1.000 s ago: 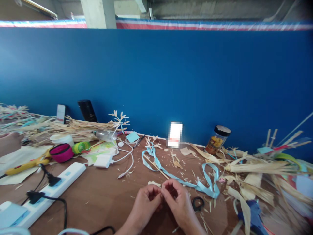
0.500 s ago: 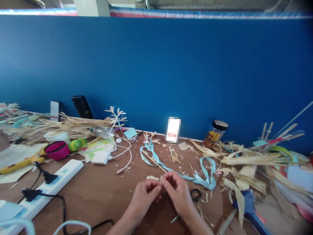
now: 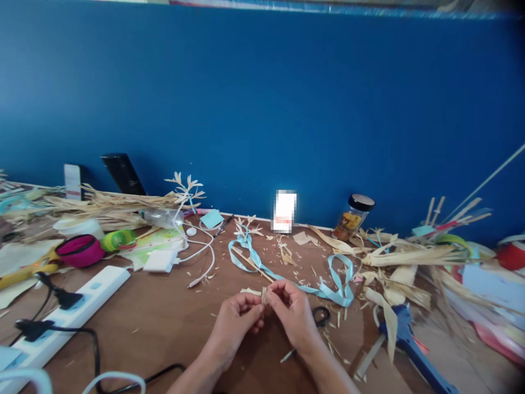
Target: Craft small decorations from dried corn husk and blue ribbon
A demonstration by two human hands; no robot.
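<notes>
My left hand (image 3: 237, 322) and my right hand (image 3: 292, 312) meet over the brown table (image 3: 164, 323), fingertips pinched together on a small pale piece of dried husk (image 3: 264, 296). Black scissors (image 3: 320, 316) lie just right of my right hand, partly hidden by it. A light blue ribbon (image 3: 283, 273) curls across the table just beyond my fingers. Loose husk strips and small shavings lie scattered around both hands.
A white power strip (image 3: 69, 320) with black plugs lies at left, near a pink bowl (image 3: 80, 251) and a white charger (image 3: 159, 261). A blue glue gun (image 3: 406, 342) and heaps of dried husk (image 3: 410, 257) fill the right. A jar (image 3: 350, 217) stands by the blue wall.
The camera has tilted down and turned a little right, so everything sits higher and further left. My hands stay joined on the husk piece, fingers shifting slightly.
</notes>
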